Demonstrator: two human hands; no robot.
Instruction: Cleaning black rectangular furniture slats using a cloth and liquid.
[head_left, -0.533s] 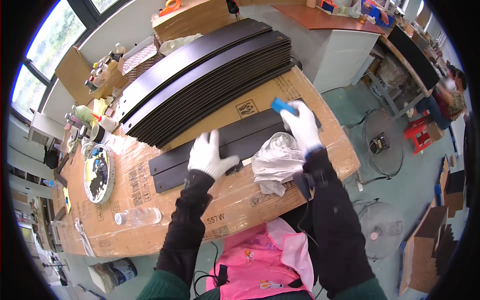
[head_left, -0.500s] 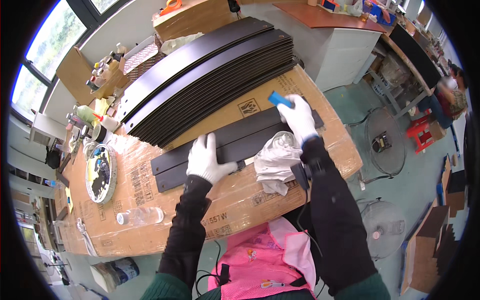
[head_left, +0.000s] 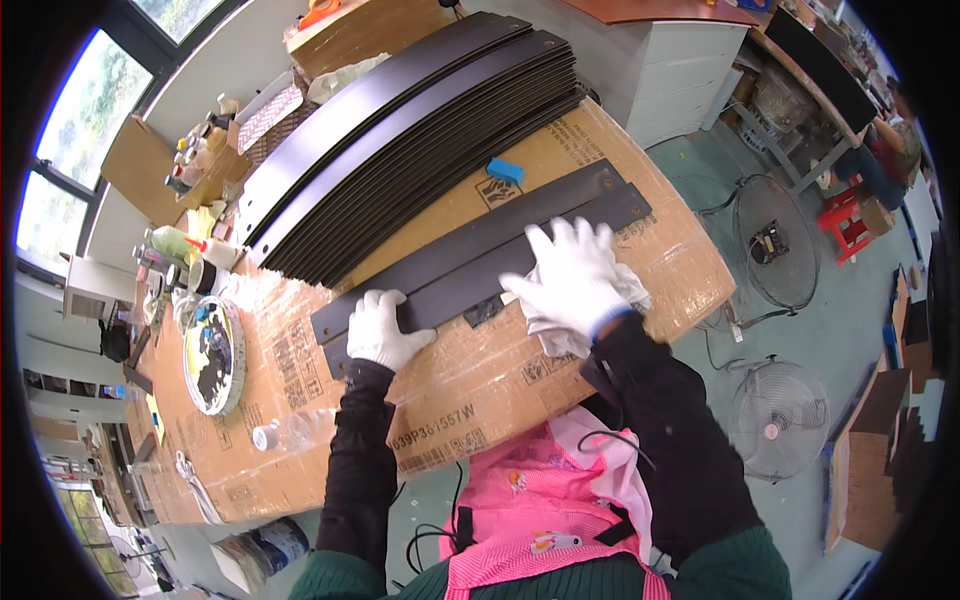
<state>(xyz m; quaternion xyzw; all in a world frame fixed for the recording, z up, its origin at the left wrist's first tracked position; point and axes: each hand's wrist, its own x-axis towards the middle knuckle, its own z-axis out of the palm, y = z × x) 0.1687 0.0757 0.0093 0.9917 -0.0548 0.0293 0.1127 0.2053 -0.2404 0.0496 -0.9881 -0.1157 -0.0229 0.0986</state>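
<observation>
Two long dark panels lie side by side on the cardboard-covered table: the far panel (head_left: 540,201) and the near panel (head_left: 470,272). My left hand (head_left: 384,332), in a white glove, rests on their left part with its thumb spread away from the fingers. My right hand (head_left: 572,278), also gloved, has its fingers spread and lies over a crumpled pale cloth (head_left: 628,290) at the near panel's right part. The palm hides much of the cloth. A small blue block (head_left: 505,171) sits beyond the panels. Beside the right hand is a small black piece (head_left: 486,312).
A tall stack of curved dark panels (head_left: 420,130) fills the table's far side. To the left stand a round paint-smeared tray (head_left: 238,350), a clear plastic bottle (head_left: 290,432) and a white glue bottle (head_left: 218,252). Floor fans (head_left: 783,420) stand at the right.
My right hand has let go of the blue block, now on the table, and has come down onto the cloth. My left hand has shifted slightly left, its fingers more bent.
</observation>
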